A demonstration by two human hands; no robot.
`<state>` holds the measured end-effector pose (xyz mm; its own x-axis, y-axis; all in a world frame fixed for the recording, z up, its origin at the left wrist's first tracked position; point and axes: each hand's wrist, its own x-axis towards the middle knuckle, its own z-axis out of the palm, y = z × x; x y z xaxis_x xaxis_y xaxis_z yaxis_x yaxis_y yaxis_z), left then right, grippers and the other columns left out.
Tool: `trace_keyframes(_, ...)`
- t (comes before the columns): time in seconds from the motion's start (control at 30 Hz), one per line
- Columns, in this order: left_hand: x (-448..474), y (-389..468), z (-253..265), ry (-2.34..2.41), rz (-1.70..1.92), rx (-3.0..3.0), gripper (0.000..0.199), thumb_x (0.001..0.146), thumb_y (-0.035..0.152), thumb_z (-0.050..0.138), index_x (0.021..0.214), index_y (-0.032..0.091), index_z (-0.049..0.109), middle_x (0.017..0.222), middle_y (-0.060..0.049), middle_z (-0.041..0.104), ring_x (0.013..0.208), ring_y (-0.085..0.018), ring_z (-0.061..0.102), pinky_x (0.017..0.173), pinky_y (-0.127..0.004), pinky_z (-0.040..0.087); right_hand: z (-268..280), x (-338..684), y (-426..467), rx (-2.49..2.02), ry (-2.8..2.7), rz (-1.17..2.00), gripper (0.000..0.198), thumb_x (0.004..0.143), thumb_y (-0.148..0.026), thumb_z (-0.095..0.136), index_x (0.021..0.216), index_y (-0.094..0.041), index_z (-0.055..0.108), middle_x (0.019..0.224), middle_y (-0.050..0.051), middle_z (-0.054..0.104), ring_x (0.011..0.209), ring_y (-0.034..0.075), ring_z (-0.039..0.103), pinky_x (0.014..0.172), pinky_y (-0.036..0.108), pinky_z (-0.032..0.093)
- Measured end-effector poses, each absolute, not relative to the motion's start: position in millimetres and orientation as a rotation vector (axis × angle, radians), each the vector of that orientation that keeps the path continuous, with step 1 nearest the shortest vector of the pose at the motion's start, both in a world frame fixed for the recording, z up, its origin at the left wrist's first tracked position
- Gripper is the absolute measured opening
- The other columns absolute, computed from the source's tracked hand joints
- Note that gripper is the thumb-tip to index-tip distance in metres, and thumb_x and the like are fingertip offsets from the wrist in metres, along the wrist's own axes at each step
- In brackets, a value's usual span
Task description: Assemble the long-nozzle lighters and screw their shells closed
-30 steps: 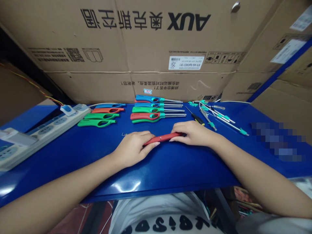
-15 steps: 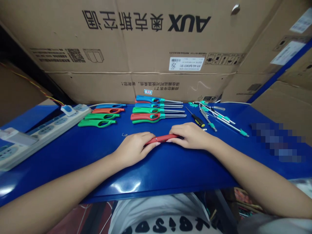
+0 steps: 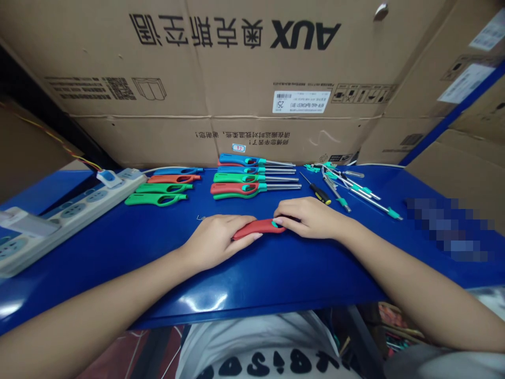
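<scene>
Both hands hold a red lighter body (image 3: pixel 258 228) above the blue table. My left hand (image 3: pixel 216 238) is closed around its left end, thumb along the near side. My right hand (image 3: pixel 310 220) pinches the other end, where a small turquoise trigger (image 3: pixel 276 223) shows by the fingertips. No metal tube can be seen on this lighter; its right end is partly hidden by my right fingers. Beyond the hands lie several long-necked lighters (image 3: pixel 236 188) with turquoise collars and metal tubes, stacked in a row.
Several tubeless lighter bodies (image 3: pixel 155 199) lie at left beside a white power strip (image 3: pixel 106 202). A screwdriver (image 3: pixel 321 195) and loose metal tubes with turquoise parts (image 3: pixel 369 197) lie at right. Small metal bits (image 3: pixel 201 217) rest near my left hand. A large cardboard box (image 3: pixel 236 95) stands behind.
The red lighter body has been turned in my hands, so its broad side and turquoise trigger now show. My right fingers have shifted on its end.
</scene>
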<state>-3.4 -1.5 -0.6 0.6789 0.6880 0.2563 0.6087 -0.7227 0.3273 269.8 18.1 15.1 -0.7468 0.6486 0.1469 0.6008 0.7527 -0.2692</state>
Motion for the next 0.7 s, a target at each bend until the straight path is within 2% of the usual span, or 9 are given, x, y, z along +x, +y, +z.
trace_keyframes(0.13,-2.8,0.1,-2.1,1.02,0.484,2.692,0.042,0.102,0.055,0.044,0.12,0.027,0.07,0.112,-0.004,0.077,0.094,-0.023,0.074,0.076,-0.029,0.053,16.1,264.8,13.5,-0.89,-2.743,0.345,0.038,0.105,-0.042,0.039,0.107,-0.018,0.068,0.098,0.007,0.071,0.086,0.018,0.065,0.075,0.029,0.044)
trace_keyframes(0.3,-2.3,1.9,-4.2,1.007,0.491,2.643,0.042,0.103,0.054,0.044,0.121,0.027,0.071,0.114,-0.002,0.077,0.099,-0.023,0.074,0.079,-0.028,0.053,16.2,263.3,11.8,-0.861,-2.758,0.314,0.038,0.106,-0.04,0.038,0.11,-0.018,0.068,0.1,0.007,0.071,0.088,0.019,0.066,0.076,0.029,0.044)
trace_keyframes(0.5,-2.2,1.2,-2.9,0.999,0.458,2.653,0.042,0.103,0.053,0.043,0.118,0.027,0.072,0.108,-0.003,0.078,0.093,-0.022,0.074,0.075,-0.027,0.05,16.9,265.0,12.2,-0.855,-2.778,0.283,0.038,0.105,-0.043,0.041,0.112,-0.018,0.068,0.102,0.007,0.071,0.087,0.018,0.065,0.074,0.028,0.043)
trace_keyframes(0.63,-1.6,0.5,-1.0,0.995,0.409,2.627,0.042,0.104,0.052,0.042,0.112,0.025,0.074,0.099,-0.003,0.079,0.086,-0.021,0.073,0.069,-0.027,0.046,16.2,262.1,10.6,-0.841,-2.815,0.25,0.041,0.103,-0.05,0.045,0.107,-0.018,0.07,0.098,0.007,0.071,0.083,0.018,0.064,0.07,0.027,0.04)
trace_keyframes(0.7,-0.8,0.3,0.2,1.0,0.428,2.585,0.044,0.104,0.051,0.041,0.103,0.023,0.075,0.092,-0.003,0.078,0.081,-0.02,0.072,0.067,-0.026,0.045,13.0,260.7,10.6,-0.837,-2.805,0.244,0.042,0.103,-0.05,0.044,0.098,-0.018,0.07,0.09,0.006,0.07,0.077,0.017,0.063,0.067,0.027,0.038)
